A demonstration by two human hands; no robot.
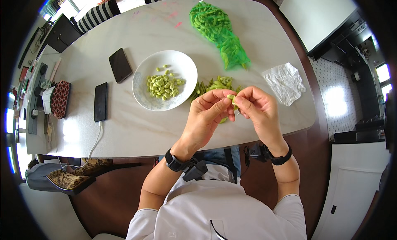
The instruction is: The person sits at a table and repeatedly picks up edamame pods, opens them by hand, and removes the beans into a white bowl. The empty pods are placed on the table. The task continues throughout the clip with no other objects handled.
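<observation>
My left hand [206, 116] and my right hand [259, 111] meet over the table, pinching a green soybean pod [232, 100] between thumbs and fingers. A pale green bean shows at the pod's upper end, by my left fingertips. Behind my hands lies a loose pile of green pods [220, 82], partly hidden by them. To the left, a white patterned bowl [186, 63] holds many shelled green beans [162, 86]. Farther back, a green mesh bag [217, 29] full of pods lies on the table.
A crumpled white tissue [284, 83] lies to the right on the pale table [124, 141]. Two dark phones [120, 65] are left of the bowl; the nearer has a white cable [95, 144] plugged in. A patterned red pouch [60, 99] is at the far left.
</observation>
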